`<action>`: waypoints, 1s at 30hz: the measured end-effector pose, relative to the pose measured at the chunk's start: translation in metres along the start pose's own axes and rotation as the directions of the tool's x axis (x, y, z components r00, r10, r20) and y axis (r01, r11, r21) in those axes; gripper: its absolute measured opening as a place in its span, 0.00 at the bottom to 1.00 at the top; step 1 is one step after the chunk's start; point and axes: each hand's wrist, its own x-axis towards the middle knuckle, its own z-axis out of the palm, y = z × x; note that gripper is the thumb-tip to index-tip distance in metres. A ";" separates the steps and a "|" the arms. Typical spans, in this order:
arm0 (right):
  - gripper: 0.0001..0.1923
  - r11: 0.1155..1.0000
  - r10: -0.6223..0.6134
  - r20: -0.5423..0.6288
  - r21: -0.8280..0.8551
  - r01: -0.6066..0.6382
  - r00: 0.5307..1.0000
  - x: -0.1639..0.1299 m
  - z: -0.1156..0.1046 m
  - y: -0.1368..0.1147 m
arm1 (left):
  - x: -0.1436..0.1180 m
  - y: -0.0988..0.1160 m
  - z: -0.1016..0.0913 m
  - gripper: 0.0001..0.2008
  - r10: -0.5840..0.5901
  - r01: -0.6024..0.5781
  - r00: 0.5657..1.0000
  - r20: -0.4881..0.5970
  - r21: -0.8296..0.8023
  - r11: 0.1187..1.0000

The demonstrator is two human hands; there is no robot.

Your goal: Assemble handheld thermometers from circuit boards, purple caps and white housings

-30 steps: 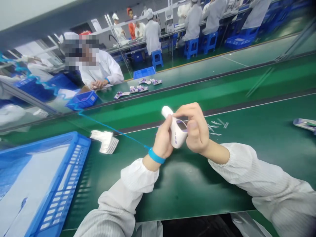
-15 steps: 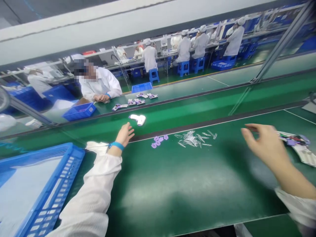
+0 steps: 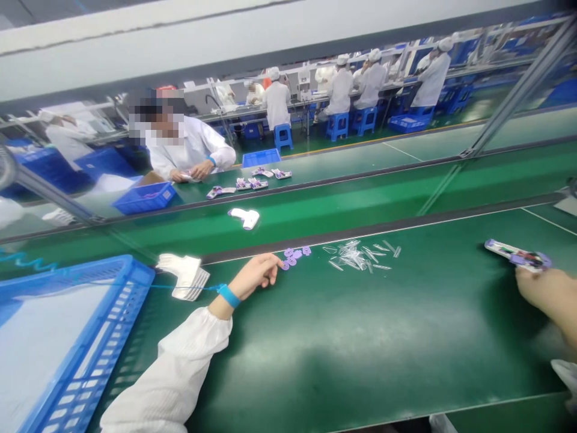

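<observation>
My left hand (image 3: pixel 259 273), with a blue band at its wrist, stretches its index fingertip to the edge of a small group of purple round plastic pieces (image 3: pixel 296 255). Its other fingers are loosely bent, and no held object shows. At the right, my right hand (image 3: pixel 543 294) grips a gun-shaped housing half (image 3: pixel 518 255) with purple parts and wiring inside. Between the hands lies a loose pile of clear plastic strips (image 3: pixel 356 257). White gun-shaped shells (image 3: pixel 184 276) lie stacked left of my left hand.
A blue crate (image 3: pixel 90 337) takes up the left side of the green table (image 3: pixel 342 343). Beyond the table edge, a white gun-shaped unit (image 3: pixel 246 218) lies on the green belt (image 3: pixel 324 198). A co-worker (image 3: pixel 189 144) sits opposite near several open housings (image 3: pixel 252 183).
My left hand has moved right and down to the purple pieces. My right hand has moved right and taken hold of the housing half, now turned. The white unit on the belt has shifted slightly left.
</observation>
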 end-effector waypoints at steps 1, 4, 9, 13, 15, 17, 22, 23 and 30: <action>0.32 0.997 0.030 -0.002 -0.069 -0.030 1.000 0.005 0.002 -0.002 | -0.002 -0.003 0.004 0.20 -0.020 0.020 0.999 0.039 -0.009 1.000; 0.14 0.993 -0.056 0.052 -0.096 0.061 0.997 0.007 0.024 -0.042 | -0.009 -0.012 0.019 0.26 -0.063 0.070 0.986 0.151 -0.040 0.997; 0.28 0.863 -0.505 0.358 0.237 0.447 0.785 -0.030 0.092 -0.203 | -0.015 -0.011 0.040 0.39 -0.047 0.098 0.937 0.347 -0.132 0.986; 0.32 0.720 -0.685 0.567 0.431 0.545 0.457 -0.056 0.135 -0.294 | -0.023 -0.003 0.046 0.39 0.077 0.034 0.910 0.408 -0.258 0.966; 0.31 0.622 -0.768 0.527 0.477 0.621 0.364 -0.058 0.149 -0.309 | -0.031 0.000 0.046 0.36 0.136 -0.029 0.925 0.356 -0.292 0.956; 0.30 0.568 -0.807 0.486 0.486 0.664 0.335 -0.056 0.160 -0.313 | -0.038 0.001 0.045 0.33 0.192 -0.120 0.943 0.271 -0.260 0.958; 0.24 0.570 -0.802 0.511 0.504 0.649 0.308 -0.049 0.166 -0.310 | -0.046 0.000 0.049 0.31 0.314 -0.300 0.945 0.096 -0.136 0.944; 0.25 0.579 -0.797 0.521 0.518 0.629 0.305 -0.048 0.165 -0.310 | -0.046 0.000 0.050 0.30 0.319 -0.308 0.944 0.085 -0.119 0.944; 0.33 0.626 -0.778 0.483 0.546 0.557 0.402 -0.050 0.157 -0.319 | -0.049 -0.008 0.058 0.27 0.341 -0.337 0.933 0.110 -0.058 0.940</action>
